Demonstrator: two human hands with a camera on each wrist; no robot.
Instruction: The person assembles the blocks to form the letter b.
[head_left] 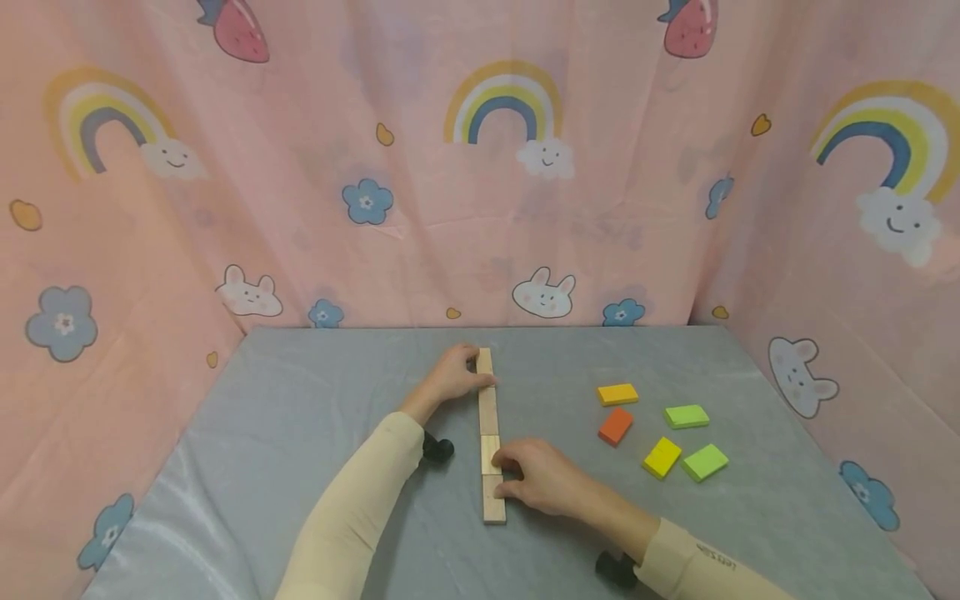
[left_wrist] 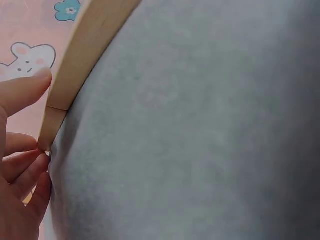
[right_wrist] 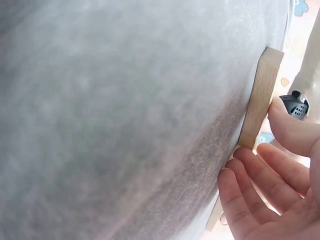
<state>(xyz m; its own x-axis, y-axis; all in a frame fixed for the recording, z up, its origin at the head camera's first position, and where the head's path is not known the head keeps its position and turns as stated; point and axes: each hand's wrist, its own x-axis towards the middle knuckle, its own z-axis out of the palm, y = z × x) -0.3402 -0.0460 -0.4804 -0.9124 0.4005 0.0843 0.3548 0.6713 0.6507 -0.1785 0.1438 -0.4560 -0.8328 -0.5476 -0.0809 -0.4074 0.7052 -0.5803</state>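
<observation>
Several plain wooden blocks (head_left: pixel 488 414) lie end to end in a straight row running away from me on the grey cloth. My left hand (head_left: pixel 453 373) is at the far end, its fingers along the left side of the far block (head_left: pixel 484 358) and its thumb over the row near a joint. Closer in, my right hand (head_left: pixel 546 478) touches the right side of the two nearest blocks with thumb and fingers spread. In the right wrist view, the thumb and fingertips meet the side of the near block (right_wrist: pixel 262 95). Neither hand is curled round a block.
To the right lie loose coloured blocks: an orange-yellow one (head_left: pixel 617 394), a red-orange one (head_left: pixel 616 426), a yellow one (head_left: pixel 662 457) and two green ones (head_left: pixel 686 416). A pink patterned curtain (head_left: pixel 420 258) surrounds the grey-covered table (head_left: pixel 300 375) at the back and sides.
</observation>
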